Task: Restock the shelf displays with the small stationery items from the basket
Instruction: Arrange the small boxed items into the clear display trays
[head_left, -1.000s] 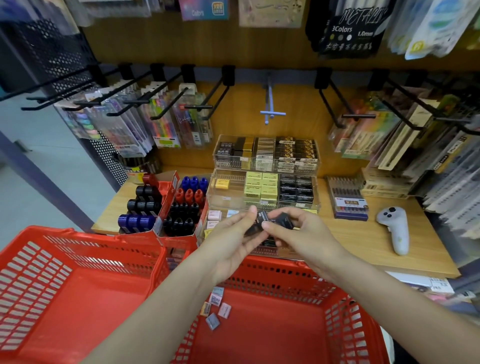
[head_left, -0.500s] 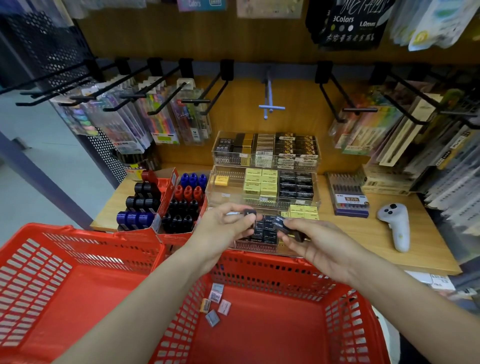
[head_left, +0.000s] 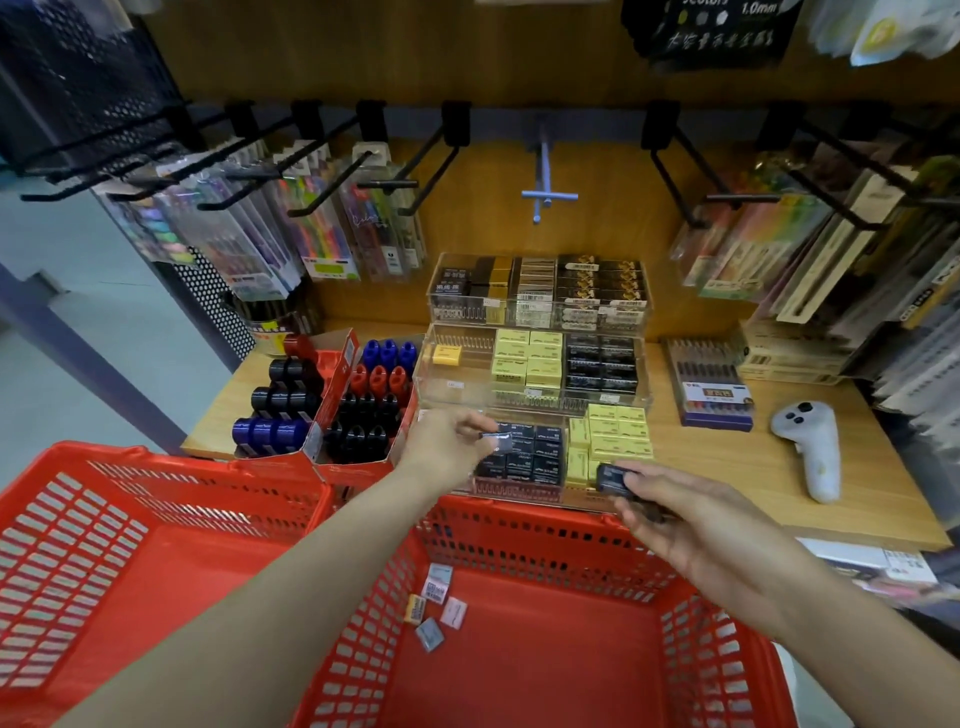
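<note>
My left hand (head_left: 447, 447) pinches 1 small black eraser box (head_left: 500, 442) over the clear tiered tray (head_left: 535, 400), my right hand (head_left: 691, 525) grips another black box (head_left: 613, 477).

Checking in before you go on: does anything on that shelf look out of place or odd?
Yes. A white handheld controller lies on the wooden shelf, right of the clear eraser trays; it is no stationery item. One lone yellow box sits askew in an otherwise bare compartment of the middle tray. Nothing looks spilled or damaged.
</note>
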